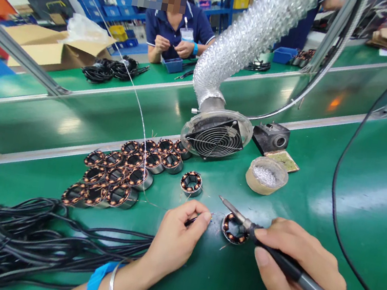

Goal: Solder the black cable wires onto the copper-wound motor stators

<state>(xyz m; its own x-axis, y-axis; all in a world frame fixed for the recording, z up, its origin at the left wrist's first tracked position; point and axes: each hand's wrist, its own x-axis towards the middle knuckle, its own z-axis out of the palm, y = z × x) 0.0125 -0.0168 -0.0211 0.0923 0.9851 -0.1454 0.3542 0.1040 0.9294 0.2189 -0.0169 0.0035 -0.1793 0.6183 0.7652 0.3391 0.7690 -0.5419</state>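
Left hand (177, 235) in fingertip pinch; right hand (300, 272) curled in pen-like grip.

Glossy green counter (365, 203) under a crinkled, shiny metal-foil duct (248, 40)
Smooth black plastic-looking cables (15, 234), metal ring cores (191, 193) wound with shiny copper, soldering iron (300, 274) of dull metal and smooth plastic, matt brown cardboard box (42, 48), crumpled translucent plastic bag (87, 28)

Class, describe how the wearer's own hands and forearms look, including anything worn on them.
Both the left hand and right hand are gloveless. The left wrist wears a bright blue band and, nearer the hand, a thin, rounded silver bangle. No sleeve shows on either visible forearm.
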